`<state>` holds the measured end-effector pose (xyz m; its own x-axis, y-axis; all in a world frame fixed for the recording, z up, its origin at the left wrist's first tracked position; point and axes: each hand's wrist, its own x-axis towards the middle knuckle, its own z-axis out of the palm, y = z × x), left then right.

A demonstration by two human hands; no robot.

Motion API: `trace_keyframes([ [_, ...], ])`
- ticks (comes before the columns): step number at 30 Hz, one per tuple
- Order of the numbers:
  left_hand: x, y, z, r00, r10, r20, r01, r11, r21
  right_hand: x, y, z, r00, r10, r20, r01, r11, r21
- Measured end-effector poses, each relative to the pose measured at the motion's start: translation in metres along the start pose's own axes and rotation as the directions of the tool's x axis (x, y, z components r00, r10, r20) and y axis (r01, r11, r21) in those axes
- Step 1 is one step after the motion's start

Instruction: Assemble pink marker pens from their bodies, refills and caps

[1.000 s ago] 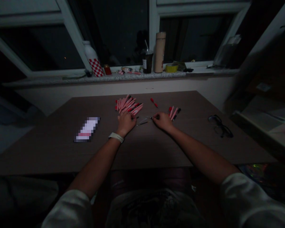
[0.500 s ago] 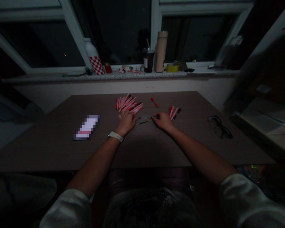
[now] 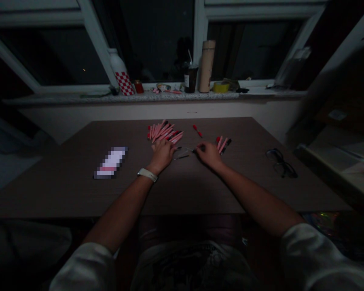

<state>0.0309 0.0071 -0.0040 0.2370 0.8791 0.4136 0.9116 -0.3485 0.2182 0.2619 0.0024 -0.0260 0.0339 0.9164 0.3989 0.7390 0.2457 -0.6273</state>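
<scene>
The scene is dim. My left hand (image 3: 161,155), with a pale wristband, rests on the brown table (image 3: 79,190) just below a pile of several pink pens (image 3: 165,133); its fingers are curled, and what they hold is hidden. My right hand (image 3: 209,154) is pinched on a thin dark pen part (image 3: 197,150) pointing left. Between the hands lie thin refills (image 3: 182,153). A small group of pink pens (image 3: 222,144) lies just right of my right hand. A single red pen (image 3: 197,130) lies further back.
A blurred flat rectangle (image 3: 111,162) lies on the table's left. Dark glasses (image 3: 280,162) lie at the right. On the windowsill stand a checked bottle (image 3: 120,73), a dark cup (image 3: 190,79), a tall beige flask (image 3: 206,66) and a yellow tape roll (image 3: 221,86). A shelf (image 3: 336,161) is at the right.
Both hands stay in nearly the same place; only small finger movements show around the thin parts between them.
</scene>
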Motion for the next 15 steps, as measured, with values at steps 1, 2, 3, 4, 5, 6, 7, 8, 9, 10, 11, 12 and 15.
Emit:
trace_keyframes([
  [1, 0.000, 0.001, -0.001, 1.000, 0.016, -0.015, -0.017, 1.000, -0.011, -0.001, -0.001, 0.000, 0.999, -0.031, -0.024, 0.031, 0.999, 0.023],
  [2, -0.001, 0.003, -0.001, 0.999, 0.037, -0.030, -0.037, 0.999, -0.023, -0.002, -0.003, -0.001, 0.996, -0.069, -0.047, 0.072, 0.996, 0.053],
  [3, -0.001, 0.004, -0.001, 0.997, 0.061, -0.041, -0.062, 0.997, -0.034, -0.003, -0.004, -0.001, 0.992, -0.114, -0.063, 0.119, 0.989, 0.089],
  [4, -0.001, 0.005, 0.000, 0.995, 0.091, -0.050, -0.093, 0.995, -0.045, -0.004, -0.006, -0.001, 0.985, -0.158, -0.064, 0.166, 0.978, 0.129],
  [5, -0.002, 0.006, 0.000, 0.991, 0.125, -0.056, -0.128, 0.990, -0.054, -0.005, -0.009, -0.001, 0.979, -0.199, -0.050, 0.205, 0.965, 0.166],
  [6, -0.002, 0.006, 0.001, 0.985, 0.159, -0.061, -0.163, 0.985, -0.061, -0.007, -0.011, -0.001, 0.972, -0.235, -0.026, 0.236, 0.952, 0.197],
  [7, -0.002, 0.007, 0.002, 0.980, 0.190, -0.064, -0.194, 0.979, -0.067, -0.008, -0.013, 0.000, 0.964, -0.266, 0.006, 0.258, 0.941, 0.217],
  [8, -0.003, 0.008, 0.002, 0.974, 0.215, -0.067, -0.220, 0.973, -0.071, -0.009, -0.014, 0.000, 0.956, -0.292, 0.039, 0.276, 0.934, 0.229],
  [9, -0.003, 0.009, 0.002, 0.970, 0.234, -0.067, -0.239, 0.968, -0.075, -0.010, -0.016, 0.000, 0.947, -0.313, 0.067, 0.290, 0.928, 0.233],
  [10, -0.004, 0.010, 0.002, 0.967, 0.244, -0.066, -0.249, 0.965, -0.079, -0.010, -0.017, 0.000, 0.940, -0.329, 0.085, 0.303, 0.924, 0.234],
  [11, -0.004, 0.011, 0.002, 0.967, 0.249, -0.061, -0.254, 0.964, -0.084, -0.011, -0.018, 0.000, 0.935, -0.341, 0.094, 0.312, 0.921, 0.233],
  [12, -0.005, 0.012, 0.002, 0.967, 0.249, -0.055, -0.253, 0.964, -0.087, -0.011, -0.018, 0.000, 0.933, -0.347, 0.097, 0.318, 0.919, 0.233],
  [15, -0.005, 0.013, 0.001, 0.971, 0.235, -0.040, -0.238, 0.967, -0.091, -0.011, -0.019, -0.001, 0.936, -0.340, 0.093, 0.312, 0.922, 0.230],
])
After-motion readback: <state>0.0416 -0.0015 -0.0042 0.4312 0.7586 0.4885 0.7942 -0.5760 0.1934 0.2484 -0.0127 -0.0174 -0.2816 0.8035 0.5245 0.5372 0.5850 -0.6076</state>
